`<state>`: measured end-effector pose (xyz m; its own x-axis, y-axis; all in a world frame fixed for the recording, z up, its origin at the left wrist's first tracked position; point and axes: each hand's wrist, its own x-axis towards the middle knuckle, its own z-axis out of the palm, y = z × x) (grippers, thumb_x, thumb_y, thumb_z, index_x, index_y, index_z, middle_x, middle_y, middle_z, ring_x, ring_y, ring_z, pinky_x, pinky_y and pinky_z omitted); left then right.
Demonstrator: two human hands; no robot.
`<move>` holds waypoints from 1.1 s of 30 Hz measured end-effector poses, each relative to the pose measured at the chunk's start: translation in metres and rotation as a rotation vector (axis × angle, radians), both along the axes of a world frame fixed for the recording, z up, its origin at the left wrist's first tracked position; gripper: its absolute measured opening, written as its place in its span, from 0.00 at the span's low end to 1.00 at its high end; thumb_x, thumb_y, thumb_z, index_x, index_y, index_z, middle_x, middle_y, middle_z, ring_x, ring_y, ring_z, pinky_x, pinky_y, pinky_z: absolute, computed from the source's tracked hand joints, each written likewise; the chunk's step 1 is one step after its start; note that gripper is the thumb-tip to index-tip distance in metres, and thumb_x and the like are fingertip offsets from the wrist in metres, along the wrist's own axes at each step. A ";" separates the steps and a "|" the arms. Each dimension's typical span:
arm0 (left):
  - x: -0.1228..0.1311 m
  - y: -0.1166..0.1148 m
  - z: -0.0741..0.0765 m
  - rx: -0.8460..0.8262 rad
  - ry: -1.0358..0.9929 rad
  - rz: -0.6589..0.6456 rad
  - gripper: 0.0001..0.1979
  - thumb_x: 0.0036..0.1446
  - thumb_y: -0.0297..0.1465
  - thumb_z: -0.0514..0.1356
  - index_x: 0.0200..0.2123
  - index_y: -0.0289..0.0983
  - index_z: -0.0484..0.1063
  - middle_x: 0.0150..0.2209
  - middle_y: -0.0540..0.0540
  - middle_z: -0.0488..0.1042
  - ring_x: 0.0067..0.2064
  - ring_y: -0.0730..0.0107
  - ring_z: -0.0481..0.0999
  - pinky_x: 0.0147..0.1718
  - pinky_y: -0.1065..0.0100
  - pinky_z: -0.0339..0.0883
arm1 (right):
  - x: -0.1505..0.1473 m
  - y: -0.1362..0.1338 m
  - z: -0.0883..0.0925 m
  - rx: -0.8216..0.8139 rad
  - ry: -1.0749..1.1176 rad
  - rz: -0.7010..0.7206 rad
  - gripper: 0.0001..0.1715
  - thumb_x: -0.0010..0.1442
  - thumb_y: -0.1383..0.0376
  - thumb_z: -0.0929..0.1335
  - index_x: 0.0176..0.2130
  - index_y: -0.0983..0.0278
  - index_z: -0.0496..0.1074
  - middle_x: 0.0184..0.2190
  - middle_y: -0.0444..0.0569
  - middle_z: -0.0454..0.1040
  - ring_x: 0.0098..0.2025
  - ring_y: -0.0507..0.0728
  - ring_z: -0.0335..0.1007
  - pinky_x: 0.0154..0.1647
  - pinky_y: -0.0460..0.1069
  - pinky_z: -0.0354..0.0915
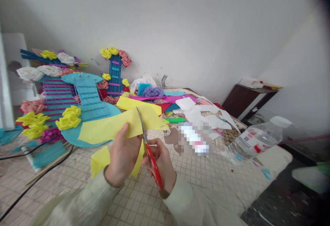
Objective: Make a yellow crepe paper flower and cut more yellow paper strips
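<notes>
- Left hand [122,162] partly curled, holding the yellow sheet [100,129] under its thumb; the sheet stretches beyond it to both sides.
- Right hand [163,162] curled round the red-handled scissors [153,164], a blade crossing the sheet.
- Both above the worktop [198,184].

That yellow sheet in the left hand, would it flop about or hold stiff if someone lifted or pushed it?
The yellow sheet is probably light, since it looks thin. It seems moderately stiff: its free end reaches out past the left hand without folding down. Its broad, flat shape suggests it would slide rather than roll if pushed.
</notes>
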<state>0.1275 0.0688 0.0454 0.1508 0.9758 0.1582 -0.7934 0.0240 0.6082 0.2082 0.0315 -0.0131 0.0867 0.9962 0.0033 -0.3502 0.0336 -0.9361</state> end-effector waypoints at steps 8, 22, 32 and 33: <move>0.000 -0.001 -0.001 -0.041 -0.013 -0.010 0.14 0.60 0.32 0.50 0.44 0.39 0.72 0.44 0.48 0.77 0.53 0.59 0.67 0.51 0.60 0.60 | 0.001 -0.003 0.001 0.021 -0.006 0.005 0.31 0.35 0.54 0.77 0.34 0.62 0.60 0.17 0.33 0.66 0.10 0.43 0.50 0.09 0.39 0.49; 0.000 0.005 -0.007 -0.141 0.094 0.027 0.14 0.59 0.33 0.49 0.38 0.40 0.75 0.41 0.48 0.78 0.50 0.60 0.71 0.49 0.61 0.62 | 0.004 0.006 -0.001 -0.097 -0.036 0.053 0.33 0.37 0.46 0.74 0.32 0.61 0.58 0.14 0.32 0.63 0.08 0.43 0.49 0.05 0.39 0.48; -0.029 0.016 0.003 -0.258 0.274 0.109 0.09 0.52 0.26 0.53 0.22 0.39 0.69 0.24 0.53 0.74 0.31 0.72 0.73 0.38 0.66 0.68 | 0.017 0.010 0.003 0.005 0.123 0.216 0.34 0.47 0.35 0.62 0.23 0.64 0.58 0.13 0.36 0.56 0.11 0.43 0.49 0.09 0.39 0.48; -0.035 0.013 0.003 -0.253 0.338 0.103 0.07 0.51 0.26 0.55 0.23 0.38 0.68 0.25 0.53 0.74 0.31 0.72 0.73 0.37 0.67 0.68 | 0.014 0.008 0.002 -0.002 0.127 0.250 0.36 0.46 0.33 0.60 0.21 0.64 0.57 0.12 0.36 0.55 0.10 0.43 0.48 0.08 0.40 0.47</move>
<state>0.0925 0.0821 0.0488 0.0531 0.9901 -0.1298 -0.5569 0.1373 0.8191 0.2217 0.0396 -0.0113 -0.1620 0.9868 0.0062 -0.4618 -0.0703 -0.8842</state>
